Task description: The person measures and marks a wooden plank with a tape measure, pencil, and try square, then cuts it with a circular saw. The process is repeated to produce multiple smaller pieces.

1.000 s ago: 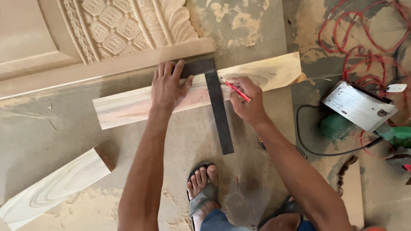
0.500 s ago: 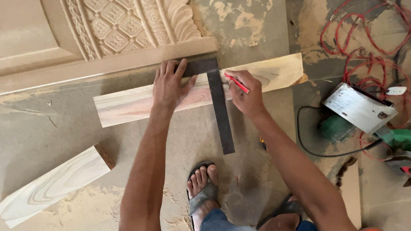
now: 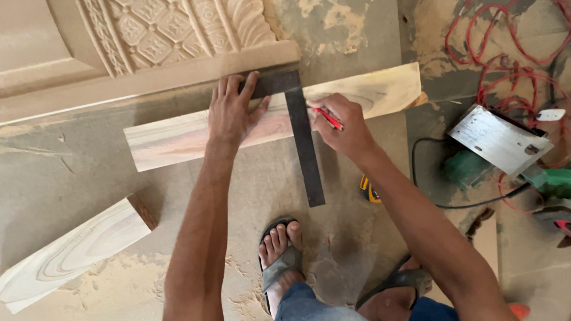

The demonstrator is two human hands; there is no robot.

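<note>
On a dusty floor (image 3: 69, 193), the left hand (image 3: 233, 111) presses a square (image 3: 303, 139) flat on a plank (image 3: 172, 138); the right hand (image 3: 343, 125) grips a red pencil (image 3: 328, 118) beside it.

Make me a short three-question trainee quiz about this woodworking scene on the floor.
1. True or false: the left hand presses the dark metal try square onto the long pale wooden plank.
2. What does the right hand hold? A) red pencil B) hammer C) chisel
3. Fill in: the green power saw lies beside tangled ___ cable.

Key: 1 true; 2 A; 3 red.
</note>
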